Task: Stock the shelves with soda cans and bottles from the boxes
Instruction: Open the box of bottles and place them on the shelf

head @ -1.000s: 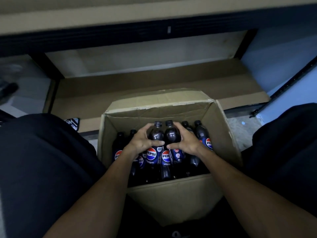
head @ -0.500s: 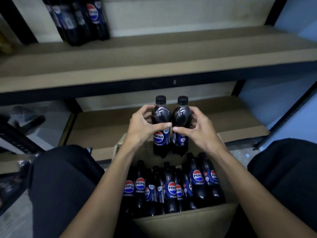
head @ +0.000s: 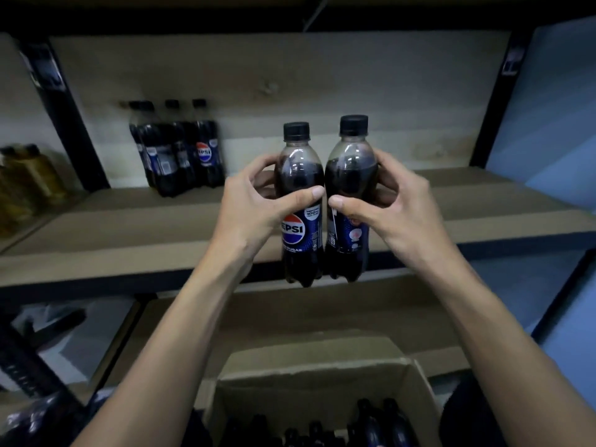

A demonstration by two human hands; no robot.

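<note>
Head view: the left hand point(head: 254, 201) grips the left bottle point(head: 301, 233) at its shoulder, thumb across the front and fingers curled behind. The right hand point(head: 387, 204) grips the right bottle point(head: 351, 169) the same way, thumb in front, fingers wrapped round the far side. Both bottles are upright, touching side by side and held in the air in front of the shelf point(head: 129, 227); their bases hang level with its front edge and are not yet set down. The box point(head: 322, 382) stands open below with more bottles point(head: 380, 424) inside. Assessment: the step in hand is placement. The bases should clear the shelf lip before the bottles go in. They are best carried to the back beside the bottle group point(head: 180, 153) already standing at rear left, set flat on the board, and released only once both stand steady. The pair should be kept pressed together so neither tips. Turning the right bottle would bring its logo to the front. Markings: the left bottle reads "PEPSI" on a red, white and blue globe, with "100%" in a small badge above and "SUGAR" below. The right bottle shows its back panel, print too small to read. 1 bottle in the rear group shows the Pepsi globe, blurred. The yellow bottles point(head: 29, 175) at far left carry no legible text.
</note>
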